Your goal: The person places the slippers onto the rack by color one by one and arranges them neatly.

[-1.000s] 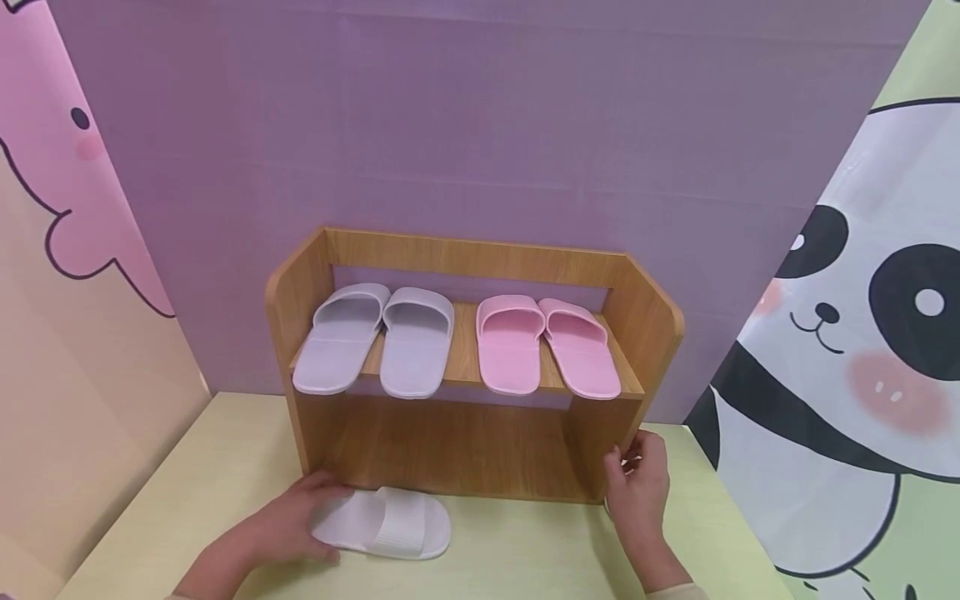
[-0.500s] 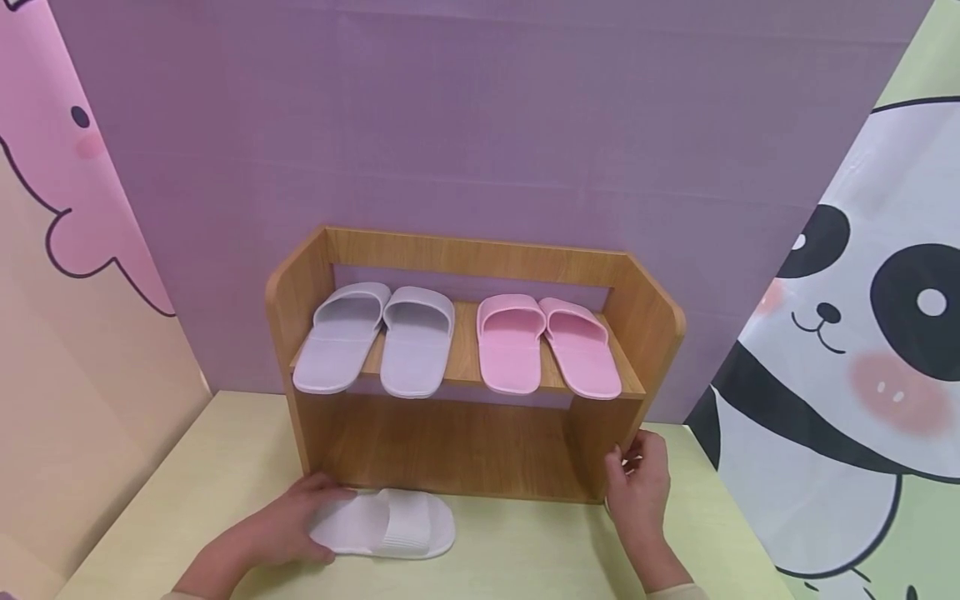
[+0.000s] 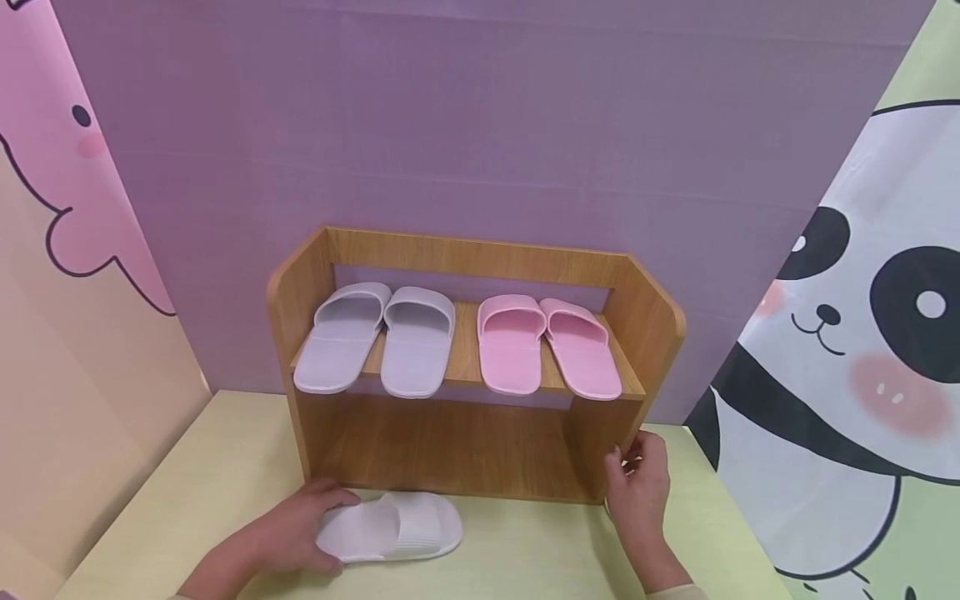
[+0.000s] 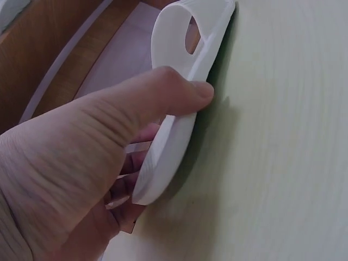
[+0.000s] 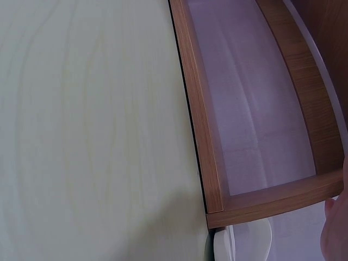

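Note:
A white slide slipper [image 3: 392,527] lies sideways before the low wooden shoe rack [image 3: 465,454], its strap towards the right. My left hand [image 3: 300,529] grips the slipper's left end. In the left wrist view the thumb presses on top of that slipper's sole [image 4: 171,149] and the other fingers curl along its far side. My right hand [image 3: 641,492] holds the front edge of the rack's right side panel. Beside that panel, in the right wrist view, part of another white slipper [image 5: 244,239] shows; in the head view the right hand mostly hides it.
On the upper shelf sit a pair of grey-lilac slippers, the left one [image 3: 336,350] and its mate [image 3: 417,350], and a pink pair [image 3: 510,354]. The rack stands on a pale wooden tabletop [image 3: 517,554]. A purple backdrop [image 3: 480,125] rises behind, with cartoon panels at both sides.
The white slipper and my left hand have shifted slightly to the right. My right hand stays at the rack's side panel.

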### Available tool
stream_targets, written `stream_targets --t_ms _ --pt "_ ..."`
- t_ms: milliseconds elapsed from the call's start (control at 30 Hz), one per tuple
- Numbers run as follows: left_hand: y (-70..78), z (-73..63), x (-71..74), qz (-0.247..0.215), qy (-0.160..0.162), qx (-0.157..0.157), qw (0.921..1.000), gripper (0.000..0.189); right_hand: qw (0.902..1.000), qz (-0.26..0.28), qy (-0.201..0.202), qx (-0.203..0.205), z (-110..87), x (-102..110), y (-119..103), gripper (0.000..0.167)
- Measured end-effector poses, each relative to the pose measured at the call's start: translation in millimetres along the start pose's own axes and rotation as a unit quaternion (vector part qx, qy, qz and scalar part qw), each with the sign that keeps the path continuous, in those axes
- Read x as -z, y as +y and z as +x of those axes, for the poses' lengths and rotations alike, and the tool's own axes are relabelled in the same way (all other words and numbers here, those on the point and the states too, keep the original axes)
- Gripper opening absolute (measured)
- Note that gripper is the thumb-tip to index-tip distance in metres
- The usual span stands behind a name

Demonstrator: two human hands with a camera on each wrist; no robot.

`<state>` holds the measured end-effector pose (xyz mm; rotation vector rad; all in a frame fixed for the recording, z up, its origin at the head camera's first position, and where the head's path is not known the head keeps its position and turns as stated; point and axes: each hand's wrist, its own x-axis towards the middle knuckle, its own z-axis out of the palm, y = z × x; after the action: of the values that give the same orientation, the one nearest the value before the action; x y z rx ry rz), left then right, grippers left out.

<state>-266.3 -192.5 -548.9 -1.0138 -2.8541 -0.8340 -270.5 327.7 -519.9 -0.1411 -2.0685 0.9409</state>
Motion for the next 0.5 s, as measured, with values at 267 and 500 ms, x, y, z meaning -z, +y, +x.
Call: stream_targets --t_ms 267,500 --pt "8.3 2.9 1.1 -0.001 -0.001 0.004 1.0 0.078 1.0 0.002 0.0 0.001 -0.7 0 0 0.028" --pt "15.4 4.3 1.0 0.002 0.012 0.003 0.9999 0.079 0.9999 0.0 -0.007 -0.009 -0.5 1 -2 0.028"
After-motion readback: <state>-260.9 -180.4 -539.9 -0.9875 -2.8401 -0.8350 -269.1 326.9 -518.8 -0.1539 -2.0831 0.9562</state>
